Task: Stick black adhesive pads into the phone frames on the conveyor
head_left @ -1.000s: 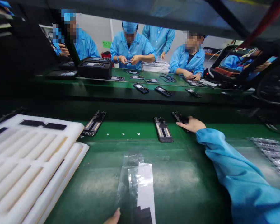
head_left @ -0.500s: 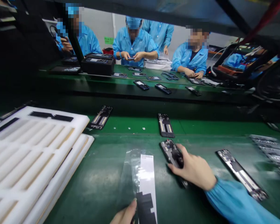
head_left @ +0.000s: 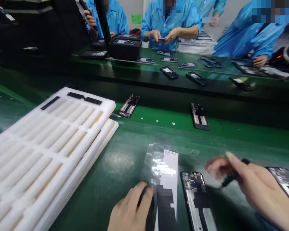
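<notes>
My left hand (head_left: 132,209) curls around a dark object (head_left: 150,210) I can't identify from here; my right hand (head_left: 257,184) holds a black pen-like tool (head_left: 233,175). Between them, an opened phone (head_left: 199,200) lies at the green table's (head_left: 93,195) near edge.

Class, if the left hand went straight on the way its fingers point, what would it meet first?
The left hand would probably first meet the shiny clear plastic film just beyond its fingertips, though its height above the green tabletop is hard to judge.

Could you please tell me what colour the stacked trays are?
The stacked trays are mostly white, seen best in the head view.
</notes>
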### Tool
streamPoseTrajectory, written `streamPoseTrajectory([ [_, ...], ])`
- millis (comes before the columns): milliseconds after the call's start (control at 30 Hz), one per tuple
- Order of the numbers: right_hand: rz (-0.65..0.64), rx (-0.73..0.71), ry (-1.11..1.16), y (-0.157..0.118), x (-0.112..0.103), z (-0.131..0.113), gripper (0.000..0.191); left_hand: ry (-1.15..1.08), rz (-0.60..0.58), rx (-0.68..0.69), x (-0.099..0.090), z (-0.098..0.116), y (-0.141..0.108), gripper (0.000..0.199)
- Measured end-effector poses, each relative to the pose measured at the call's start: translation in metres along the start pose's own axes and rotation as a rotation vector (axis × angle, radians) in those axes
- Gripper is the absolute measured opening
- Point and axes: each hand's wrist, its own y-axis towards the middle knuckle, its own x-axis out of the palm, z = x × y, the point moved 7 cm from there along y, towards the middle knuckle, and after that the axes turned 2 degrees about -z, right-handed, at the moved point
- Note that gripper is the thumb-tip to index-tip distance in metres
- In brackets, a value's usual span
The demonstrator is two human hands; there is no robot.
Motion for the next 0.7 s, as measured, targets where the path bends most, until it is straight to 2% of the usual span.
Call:
streamPoseTrajectory([
  [33, 0.069, -0.017, 0.117, 0.012, 0.002, -0.006, 0.063, 0.045, -0.029, 0.041, -0.001, 0.002, 0.009, 0.048],
  [100, 0.086, -0.008, 0.295, 0.036, 0.021, -0.01, 0.062, 0.107, -0.088, 0.08, -0.001, 0.003, 0.025, 0.055],
  [200, -0.061, -0.002, 0.382, 0.064, 0.059, -0.007, 0.054, 0.159, -0.169, 0.102, 0.006, 0.002, 0.041, 0.061],
  [300, -0.125, -0.095, 0.317, 0.073, 0.071, -0.008, 0.042, 0.183, -0.205, 0.092, 0.013, -0.006, 0.047, 0.064],
  [400, -0.153, -0.197, 0.176, 0.058, 0.066, -0.012, 0.032, 0.165, -0.174, 0.082, 0.013, -0.015, 0.046, 0.065],
  [500, -0.202, -0.288, 0.094, 0.027, 0.064, -0.018, 0.02, 0.109, -0.153, 0.128, 0.008, -0.016, 0.037, 0.058],
  [700, -0.178, -0.313, 0.064, -0.027, 0.073, -0.016, 0.017, 0.041, -0.273, 0.35, 0.013, 0.01, 0.015, 0.041],
])
